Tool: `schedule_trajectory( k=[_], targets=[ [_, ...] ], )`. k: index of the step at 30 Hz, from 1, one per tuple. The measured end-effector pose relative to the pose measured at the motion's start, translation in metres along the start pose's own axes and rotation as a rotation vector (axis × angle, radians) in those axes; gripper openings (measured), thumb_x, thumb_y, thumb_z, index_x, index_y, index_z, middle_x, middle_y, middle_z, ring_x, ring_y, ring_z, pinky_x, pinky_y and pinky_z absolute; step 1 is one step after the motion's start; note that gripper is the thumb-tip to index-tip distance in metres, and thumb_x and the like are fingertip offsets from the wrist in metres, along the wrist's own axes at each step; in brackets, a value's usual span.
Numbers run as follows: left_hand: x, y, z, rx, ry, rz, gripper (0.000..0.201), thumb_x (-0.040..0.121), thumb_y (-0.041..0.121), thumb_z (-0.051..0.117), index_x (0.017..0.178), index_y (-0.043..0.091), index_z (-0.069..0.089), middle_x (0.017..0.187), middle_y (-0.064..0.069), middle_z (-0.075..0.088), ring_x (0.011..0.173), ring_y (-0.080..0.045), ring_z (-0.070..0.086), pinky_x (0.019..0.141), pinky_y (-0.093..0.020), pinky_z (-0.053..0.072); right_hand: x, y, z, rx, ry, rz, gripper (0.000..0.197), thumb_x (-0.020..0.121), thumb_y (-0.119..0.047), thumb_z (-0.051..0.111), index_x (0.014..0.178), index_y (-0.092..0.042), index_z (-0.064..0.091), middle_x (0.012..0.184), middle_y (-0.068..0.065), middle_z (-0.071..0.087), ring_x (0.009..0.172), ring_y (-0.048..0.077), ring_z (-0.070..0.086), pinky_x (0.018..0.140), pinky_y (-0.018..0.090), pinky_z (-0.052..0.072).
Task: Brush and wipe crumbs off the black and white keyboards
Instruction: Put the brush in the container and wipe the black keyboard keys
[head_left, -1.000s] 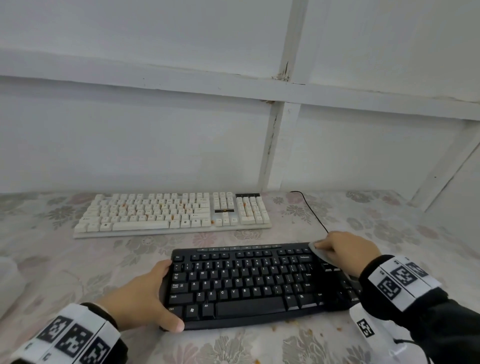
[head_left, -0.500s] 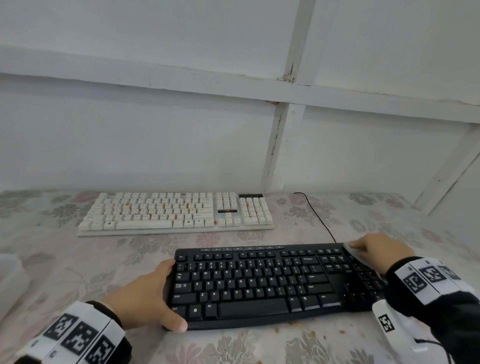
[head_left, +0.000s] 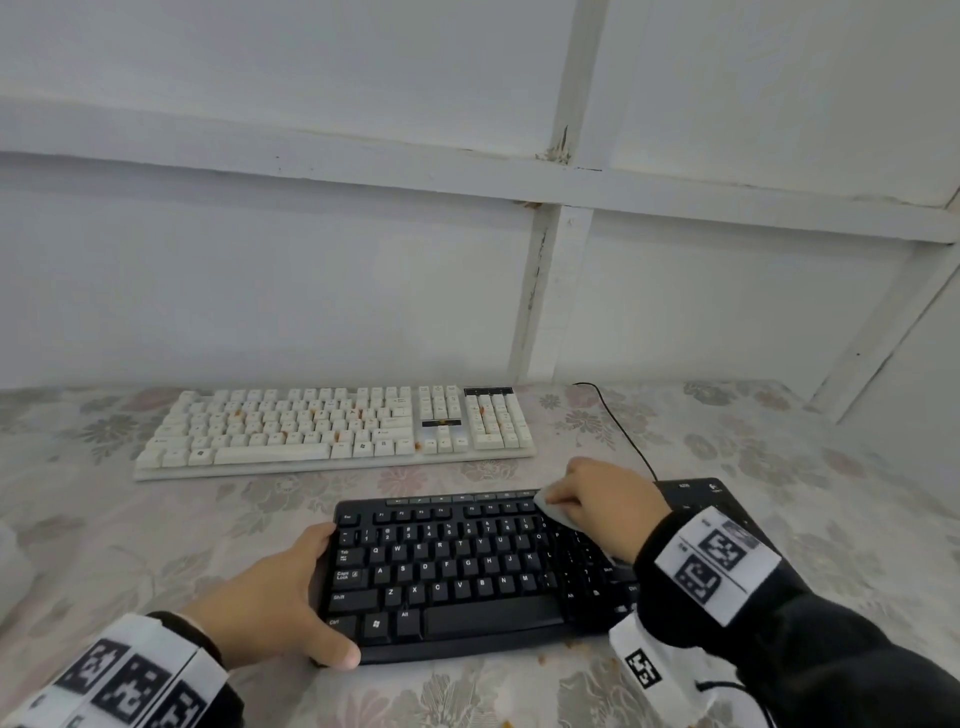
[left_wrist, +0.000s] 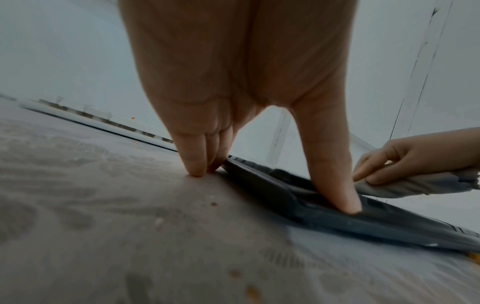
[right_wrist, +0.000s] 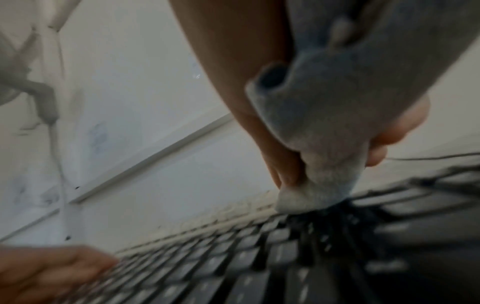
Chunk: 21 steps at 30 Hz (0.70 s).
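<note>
My left hand (head_left: 270, 603) braces the left end of the black keyboard (head_left: 467, 571), thumb lying along its front edge, the other fingers (left_wrist: 194, 160) straight and tipped down onto the flowered desk (head_left: 104, 530). My right hand (head_left: 608, 506) pinches a pale grey cloth (right_wrist: 324, 127) and presses it onto the upper key rows, right of middle; the wrist view there is blurred, so the exact keys are unclear. The white keyboard (head_left: 332, 428) lies farther back, speckled with orange crumbs (head_left: 363, 410). More crumbs lie on the desk near the black keyboard's front edge.
</note>
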<state>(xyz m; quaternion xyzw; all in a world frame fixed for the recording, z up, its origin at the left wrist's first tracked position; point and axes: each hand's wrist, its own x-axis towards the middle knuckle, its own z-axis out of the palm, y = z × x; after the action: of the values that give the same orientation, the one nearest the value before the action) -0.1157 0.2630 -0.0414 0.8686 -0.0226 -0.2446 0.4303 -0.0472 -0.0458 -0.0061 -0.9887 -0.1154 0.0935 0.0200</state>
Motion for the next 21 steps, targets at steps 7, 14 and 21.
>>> schedule_trajectory(
  k=[7,14,21],
  targets=[
    [0.000,0.001,-0.001,0.022,-0.003,-0.009,0.123,0.033,0.039,0.083,0.138,0.032,0.021,0.122,0.018,0.053,0.112,-0.005,0.052,0.101,-0.030,0.042,-0.006,0.035,-0.007,-0.093,-0.001,0.203,0.033,0.098,-0.030,0.041,0.109,-0.017,0.070,0.099,-0.004,0.065,0.082,0.017,0.062,0.079,0.026,0.050],
    [0.000,0.002,-0.001,0.024,-0.005,-0.008,0.122,0.033,0.039,0.082,0.138,0.031,0.021,0.123,0.019,0.051,0.113,-0.004,0.051,0.101,-0.029,0.041,-0.014,0.103,-0.014,-0.103,-0.045,0.433,0.029,0.099,-0.023,0.046,0.112,-0.015,0.070,0.117,0.007,0.067,0.100,0.022,0.066,0.080,0.023,0.045],
    [0.000,0.004,0.000,0.007,-0.015,-0.020,0.120,0.039,0.029,0.085,0.140,0.027,0.020,0.120,0.022,0.049,0.112,-0.004,0.049,0.094,-0.021,0.039,-0.015,0.113,-0.025,-0.176,-0.024,0.491,0.029,0.096,-0.034,0.049,0.076,-0.021,0.067,0.071,-0.003,0.058,0.074,0.020,0.058,0.066,0.021,0.042]
  ],
)
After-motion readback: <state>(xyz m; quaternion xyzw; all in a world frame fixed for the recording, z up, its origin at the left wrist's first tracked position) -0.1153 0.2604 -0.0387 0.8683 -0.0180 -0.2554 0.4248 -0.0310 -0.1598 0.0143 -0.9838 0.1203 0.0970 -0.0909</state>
